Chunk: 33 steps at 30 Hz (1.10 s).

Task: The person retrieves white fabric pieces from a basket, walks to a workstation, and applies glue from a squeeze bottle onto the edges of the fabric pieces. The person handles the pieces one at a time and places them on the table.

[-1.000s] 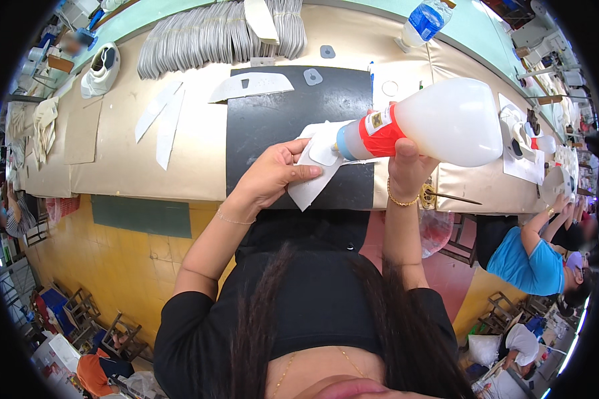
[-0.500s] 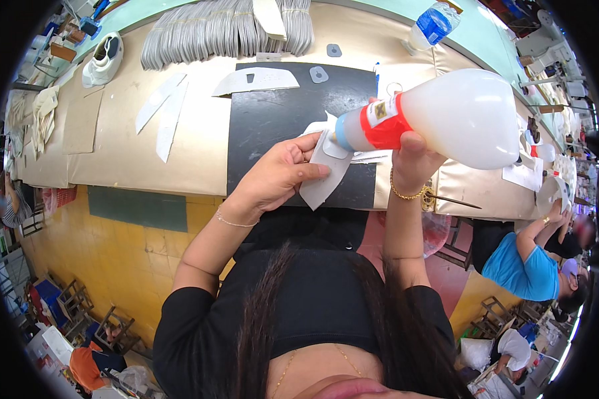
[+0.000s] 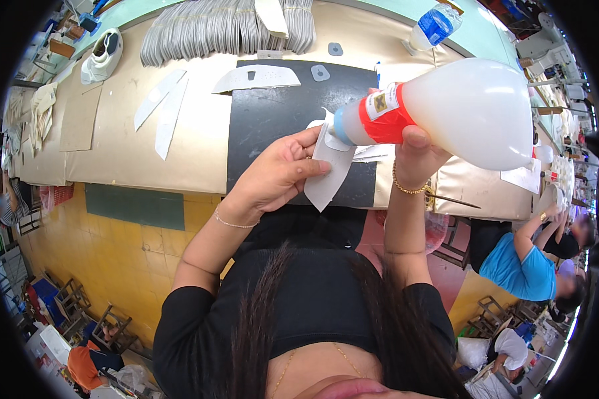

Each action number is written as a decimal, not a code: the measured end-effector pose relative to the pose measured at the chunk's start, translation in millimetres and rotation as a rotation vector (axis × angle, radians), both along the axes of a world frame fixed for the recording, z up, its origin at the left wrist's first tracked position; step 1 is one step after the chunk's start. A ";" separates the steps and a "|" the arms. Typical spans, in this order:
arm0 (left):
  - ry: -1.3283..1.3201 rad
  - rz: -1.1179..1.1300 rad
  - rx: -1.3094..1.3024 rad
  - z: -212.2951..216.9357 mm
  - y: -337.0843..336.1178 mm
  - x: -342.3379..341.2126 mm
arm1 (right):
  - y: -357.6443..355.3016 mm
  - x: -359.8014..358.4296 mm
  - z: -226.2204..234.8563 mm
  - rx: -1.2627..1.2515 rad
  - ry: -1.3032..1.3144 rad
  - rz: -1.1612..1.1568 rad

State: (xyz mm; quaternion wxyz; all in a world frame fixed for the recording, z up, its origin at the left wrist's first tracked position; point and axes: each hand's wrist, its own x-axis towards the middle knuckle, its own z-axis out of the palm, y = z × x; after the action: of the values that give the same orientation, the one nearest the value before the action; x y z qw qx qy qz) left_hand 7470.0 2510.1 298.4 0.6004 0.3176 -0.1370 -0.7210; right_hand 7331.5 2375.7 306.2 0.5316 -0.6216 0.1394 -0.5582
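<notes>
Far left on the workbench (image 3: 199,153): one white shoe (image 3: 102,54), toe pointing away, near the back edge. Beside it, one long fanned row of grey cut pieces (image 3: 206,28) along the back, topped by a single cream piece (image 3: 271,13). In front of that, two narrow white strips (image 3: 163,110) lying crossed on the tan surface. Then one black cutting mat (image 3: 279,120), with one curved white pattern piece (image 3: 256,78) across its far corner and two small grey tabs (image 3: 327,60) (one on the mat, one just behind it).

Over the mat's near edge: left hand (image 3: 276,176), fingers closed on one white cut piece (image 3: 327,174), thumb on top, pointed tip of the piece hanging down toward the body. One thin bracelet (image 3: 229,223) on that wrist.

Touching the top of the piece: pale blue nozzle of one large milky squeeze bottle (image 3: 472,110), tipped nearly level, with a red band and label around the neck. Right hand (image 3: 416,156) clamped on the neck from beneath, thumb on the red band; one gold bead bracelet (image 3: 409,189) on the wrist. A few more white pieces (image 3: 373,153) on the mat behind the hands, count unclear.

Farther right at the back edge: one clear water bottle (image 3: 432,26) with blue label. Lower right, beyond the bench: another person in a blue shirt (image 3: 519,263), arm raised to the neighbouring table.
</notes>
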 end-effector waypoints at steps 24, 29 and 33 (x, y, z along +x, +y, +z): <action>0.043 0.115 -0.039 9.3 1.0 -3.6 | -15.9 -18.4 -5.5 -0.097 -0.076 -0.176; 0.008 0.072 -0.015 6.8 1.1 -5.6 | -21.0 -18.5 -5.4 -0.121 -0.118 -0.171; 0.011 0.045 -0.005 9.3 1.1 -7.1 | -22.8 -15.0 -8.1 -0.190 -0.048 -0.141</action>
State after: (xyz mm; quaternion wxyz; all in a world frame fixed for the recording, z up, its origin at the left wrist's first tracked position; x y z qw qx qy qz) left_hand 7462.8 2511.2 307.7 0.6179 0.3153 -0.1282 -0.7088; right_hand 7316.5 2353.0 298.1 0.4328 -0.6444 0.1163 -0.6196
